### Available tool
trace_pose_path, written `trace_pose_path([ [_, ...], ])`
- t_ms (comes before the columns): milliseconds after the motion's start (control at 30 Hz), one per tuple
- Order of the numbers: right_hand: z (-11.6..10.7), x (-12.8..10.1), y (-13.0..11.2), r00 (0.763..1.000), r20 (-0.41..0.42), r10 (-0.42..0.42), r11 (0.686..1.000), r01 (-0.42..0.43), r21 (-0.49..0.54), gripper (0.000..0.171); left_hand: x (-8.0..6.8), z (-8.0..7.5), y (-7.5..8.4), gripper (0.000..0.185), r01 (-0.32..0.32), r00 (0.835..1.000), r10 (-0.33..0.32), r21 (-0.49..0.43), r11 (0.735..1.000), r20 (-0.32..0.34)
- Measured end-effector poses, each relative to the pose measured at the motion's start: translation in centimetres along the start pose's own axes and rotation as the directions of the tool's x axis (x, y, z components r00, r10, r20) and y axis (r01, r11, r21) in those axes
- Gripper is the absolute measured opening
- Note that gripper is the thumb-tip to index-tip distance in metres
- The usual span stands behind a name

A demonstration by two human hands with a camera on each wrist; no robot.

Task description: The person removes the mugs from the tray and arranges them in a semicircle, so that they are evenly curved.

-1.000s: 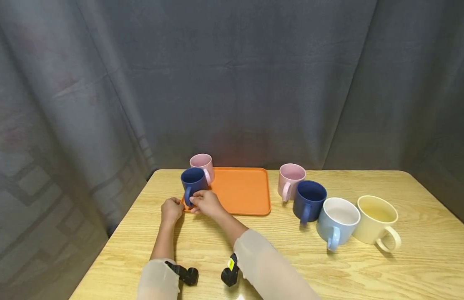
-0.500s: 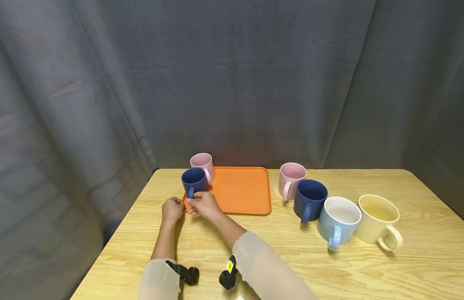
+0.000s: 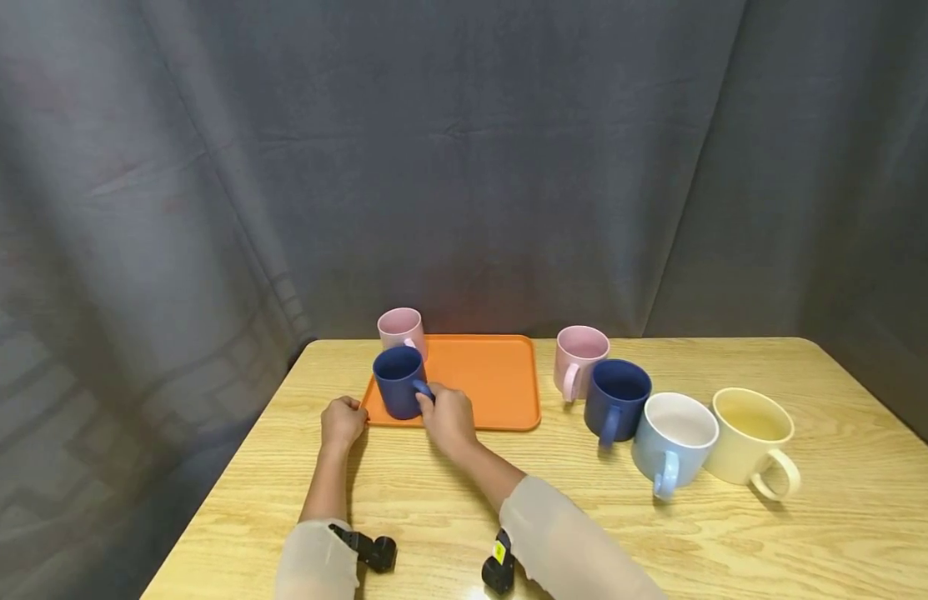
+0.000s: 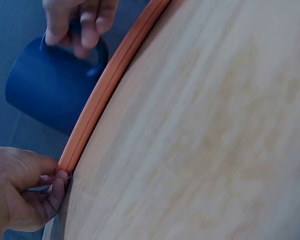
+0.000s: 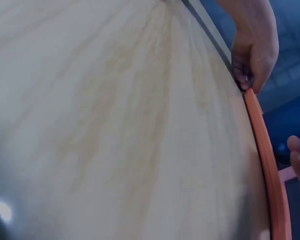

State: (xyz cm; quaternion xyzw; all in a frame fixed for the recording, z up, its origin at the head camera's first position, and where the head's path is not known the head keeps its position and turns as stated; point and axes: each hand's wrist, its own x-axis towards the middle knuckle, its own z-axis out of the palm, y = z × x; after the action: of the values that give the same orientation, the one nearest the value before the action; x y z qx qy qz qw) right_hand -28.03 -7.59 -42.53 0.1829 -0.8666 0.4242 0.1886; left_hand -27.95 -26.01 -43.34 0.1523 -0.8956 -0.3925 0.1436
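Note:
The orange tray [image 3: 486, 379] lies on the wooden table, and my left hand [image 3: 343, 423] pinches its near left corner. That pinch on the tray's rim [image 4: 92, 107] shows close up in the left wrist view. My right hand [image 3: 450, 421] holds a dark blue mug [image 3: 398, 385] by its handle, which points right. This mug is upright over the tray's left part. Behind it, a pink mug [image 3: 400, 325] stands at the tray's far left corner, partly hidden. In the right wrist view, only the fingertips [image 5: 296, 145] of my right hand show beside the rim.
Right of the tray, a second pink mug [image 3: 576, 358], another dark blue mug [image 3: 614, 408], a light blue mug [image 3: 669, 450] and a pale yellow mug [image 3: 741, 450] stand in a slanting row. A grey curtain [image 3: 464, 167] hangs behind the table [image 3: 734, 542].
The held blue mug has shifted slightly right and nearer, and its handle has swung from facing me to pointing right. My right hand moved right with it. My left hand stayed at the corner.

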Motion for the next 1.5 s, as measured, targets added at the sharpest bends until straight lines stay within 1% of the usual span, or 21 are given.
trace_pose_path([
  [100,-0.6,-0.5,0.6,0.997,-0.049,-0.058,0.998,0.057,-0.024,0.015,0.0,0.0,-0.1,0.011,0.0,1.0,0.0,-0.005,1.0,0.005],
  [167,-1.2,-0.8,0.8,0.994,-0.077,-0.081,0.997,0.081,-0.01,0.016,0.0,0.0,-0.1,0.011,-0.001,1.0,0.001,-0.008,1.0,0.014],
  [233,-2.1,-0.9,0.7,0.989,-0.102,-0.105,0.994,0.106,0.009,0.016,0.0,-0.1,-0.2,0.011,0.001,1.0,-0.001,-0.008,1.0,0.019],
  [367,-4.5,-1.2,0.2,0.983,-0.14,-0.122,0.988,0.133,0.076,0.016,0.0,-0.1,-0.4,0.012,0.004,1.0,-0.004,-0.005,1.0,0.025],
  [533,-8.5,-1.5,-0.6,0.97,-0.195,-0.146,0.978,0.171,0.119,0.013,0.1,-0.1,-0.5,0.011,0.012,0.999,-0.011,-0.026,1.0,0.032],
  [700,-13.3,-2.1,-1.3,0.95,-0.249,-0.187,0.962,0.228,0.148,0.009,0.1,-0.1,-0.3,0.011,0.015,0.999,-0.014,-0.036,0.999,0.041],
  [833,-17.4,-2.9,-1.6,0.939,-0.282,-0.197,0.964,0.237,0.117,0.01,0.2,-0.2,-0.3,0.011,0.006,0.999,-0.005,-0.035,0.999,0.037],
  [900,-19.5,-3.4,-1.6,0.939,-0.295,-0.179,0.969,0.22,0.112,0.011,0.2,-0.2,-0.3,0.011,0.001,0.999,0.0,-0.036,0.999,0.033],
  [1000,-22.5,-4.5,-1.3,0.946,-0.303,-0.113,0.979,0.158,0.127,0.015,0.2,-0.4,-0.2,0.011,-0.002,1.0,0.003,-0.037,0.999,0.03],
  [1067,-24.6,-5.2,-0.9,0.945,-0.318,-0.077,0.988,0.116,0.106,0.015,0.2,-0.4,-0.2,0.012,0.001,0.999,0.001,-0.038,0.999,0.033],
  [1133,-26.5,-5.8,-0.3,0.936,-0.347,-0.049,0.996,0.07,0.05,0.016,0.2,-0.4,-0.2,0.012,0.004,0.999,-0.003,-0.044,0.999,0.037],
  [1233,-29.4,-6.6,0.8,0.912,-0.41,-0.025,0.999,0.009,-0.042,0.016,0.1,-0.4,-0.1,0.012,0.009,0.999,-0.007,-0.057,0.998,0.045],
  [1300,-31.2,-7.0,1.6,0.89,-0.457,0.0,0.998,-0.029,-0.055,0.011,0.1,-0.4,-0.2,0.013,0.011,0.999,-0.007,-0.064,0.998,0.053],
  [1367,-32.9,-7.3,2.6,0.865,-0.502,0.001,0.995,-0.051,-0.087,0.01,0.1,-0.3,-0.2,0.013,0.013,0.998,-0.009,-0.068,0.998,0.058],
  [1433,-34.5,-7.6,3.7,0.838,-0.545,0.014,0.99,-0.087,-0.108,0.019,0.1,-0.3,-0.2,0.013,0.014,0.998,-0.01,-0.067,0.998,0.059],
  [1500,-36.0,-7.8,5.0,0.822,-0.567,0.053,0.987,-0.129,-0.096,0.027,0.1,-0.2,-0.2,0.013,0.014,0.998,-0.01,-0.065,0.998,0.054],
])
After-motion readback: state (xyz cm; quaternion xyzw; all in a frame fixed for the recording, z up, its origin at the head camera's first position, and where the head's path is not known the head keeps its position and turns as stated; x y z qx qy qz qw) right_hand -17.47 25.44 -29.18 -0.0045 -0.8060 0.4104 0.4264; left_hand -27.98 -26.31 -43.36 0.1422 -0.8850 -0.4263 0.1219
